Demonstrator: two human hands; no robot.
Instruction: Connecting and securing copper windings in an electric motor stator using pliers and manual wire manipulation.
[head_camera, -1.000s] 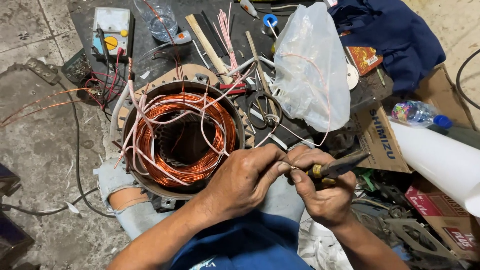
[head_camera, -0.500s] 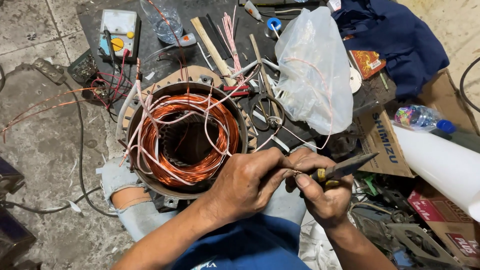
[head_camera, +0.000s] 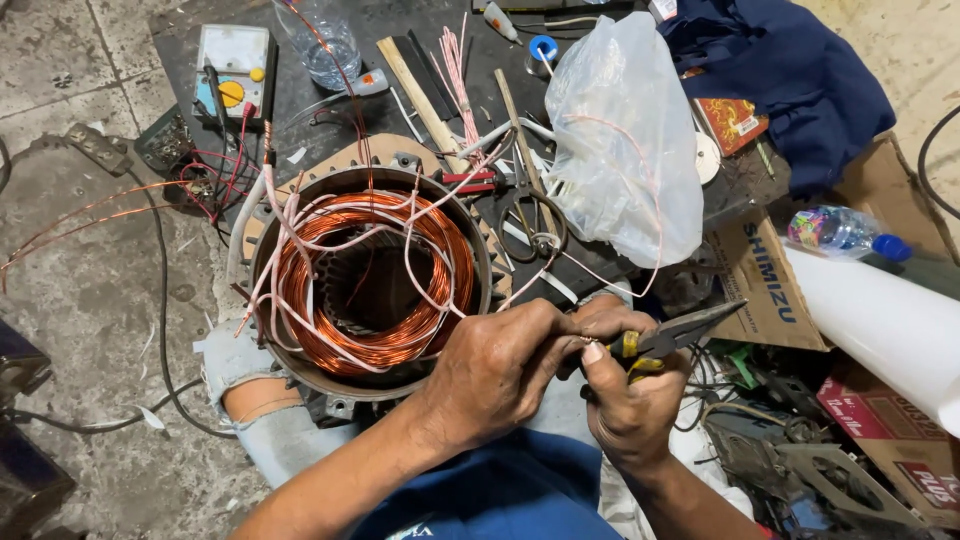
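Note:
A round motor stator (head_camera: 370, 290) with copper windings and pale sleeved lead wires (head_camera: 300, 250) rests against my knee on the floor. My left hand (head_camera: 500, 375) sits just right of it, its fingers pinched on a thin wire end next to my right hand. My right hand (head_camera: 630, 400) is closed around the yellow-and-black handles of pliers (head_camera: 680, 330), whose jaws point up to the right. The two hands touch at the fingertips.
A crumpled clear plastic bag (head_camera: 625, 140) lies behind the hands. A multimeter (head_camera: 232, 72) with red leads, a plastic bottle (head_camera: 322, 40), scissors (head_camera: 530, 215), wooden sticks and blue cloth (head_camera: 790, 80) crowd the dark mat. Cardboard boxes (head_camera: 760, 280) and a white tube (head_camera: 880, 320) lie right.
Both hands have stayed pinched together by the stator, shifting slightly; the pliers' jaws have tilted a little. The view has drifted a bit.

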